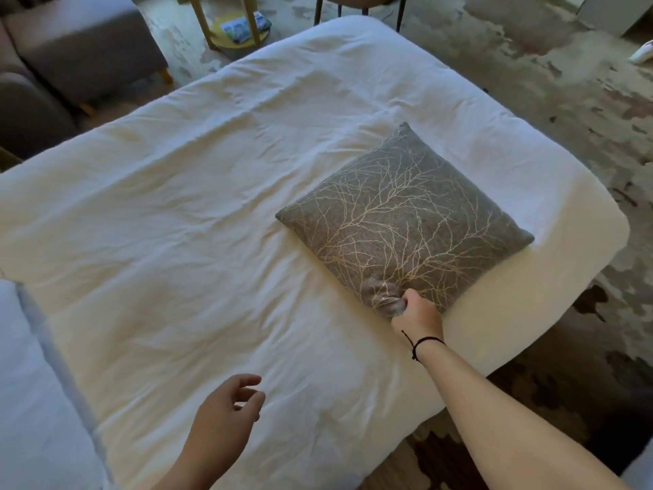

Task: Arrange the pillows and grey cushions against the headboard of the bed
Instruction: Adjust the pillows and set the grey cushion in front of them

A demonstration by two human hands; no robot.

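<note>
A grey cushion [406, 213] with a pale branch pattern lies flat on the right half of the bed [169, 221], which has a white duvet. My right hand [418, 314] grips the cushion's near corner, and the fabric bunches in my fingers. My left hand [226, 415] hovers over the duvet near the front edge, fingers loosely curled and apart, holding nothing. A white pillow [31, 394] shows at the lower left edge. The headboard is out of view.
A grey sofa [60, 58] stands beyond the bed's far left corner. A yellow side table [235, 28] with magazines is behind the bed, and dark chair legs [357, 8] are next to it. Patterned carpet [551, 83] runs along the right side.
</note>
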